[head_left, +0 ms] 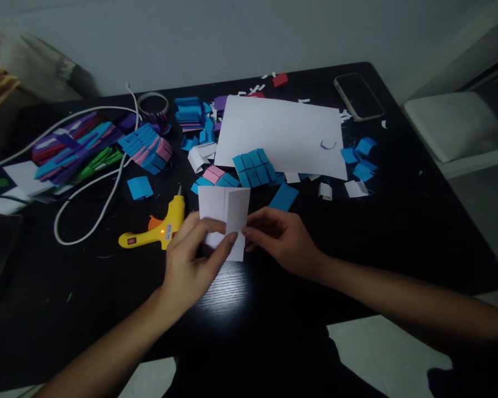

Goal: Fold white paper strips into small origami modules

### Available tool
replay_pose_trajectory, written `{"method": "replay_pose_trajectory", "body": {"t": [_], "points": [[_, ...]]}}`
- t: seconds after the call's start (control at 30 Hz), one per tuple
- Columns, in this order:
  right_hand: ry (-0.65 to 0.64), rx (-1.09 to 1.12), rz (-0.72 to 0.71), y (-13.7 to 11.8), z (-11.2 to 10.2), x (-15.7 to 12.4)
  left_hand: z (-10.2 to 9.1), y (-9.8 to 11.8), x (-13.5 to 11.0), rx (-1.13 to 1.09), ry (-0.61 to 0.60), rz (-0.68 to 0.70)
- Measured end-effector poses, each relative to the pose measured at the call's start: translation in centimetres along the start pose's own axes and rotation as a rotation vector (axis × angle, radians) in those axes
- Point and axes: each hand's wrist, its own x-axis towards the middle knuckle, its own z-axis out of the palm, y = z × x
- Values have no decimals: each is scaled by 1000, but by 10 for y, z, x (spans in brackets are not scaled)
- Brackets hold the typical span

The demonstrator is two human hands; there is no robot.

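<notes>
Above the front part of the black table I hold a small white sheet of paper point(213, 200), whose right part is folded over toward the middle. My left hand point(195, 251) is closed on it from the left, with the thumb across its lower front. At the right edge, my right hand point(284, 237) pinches the paper between thumb and fingers. Just left of my left hand lies a yellow glue gun point(149, 236) with a small orange light. Behind the paper sit a woven blue paper piece point(254, 167) and a blue paper strip point(284, 197).
A large white sheet point(282, 130) lies at the back of the table point(398, 221). A phone point(359, 97) rests at the back right. A looped white cable point(103, 213) runs past coloured paper strips point(74, 146) on the left. Blue paper pieces point(363, 157) lie to the right.
</notes>
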Motion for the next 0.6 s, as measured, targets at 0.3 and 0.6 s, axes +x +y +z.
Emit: {"method": "replay_pose_trajectory", "body": {"t": [0.3,0.6], "points": [[40,99,23,4,1,3,1,0,-3,71,15,183],[-5,113,-28,2,-5,5,-3,1,-1,45,-33,253]]}}
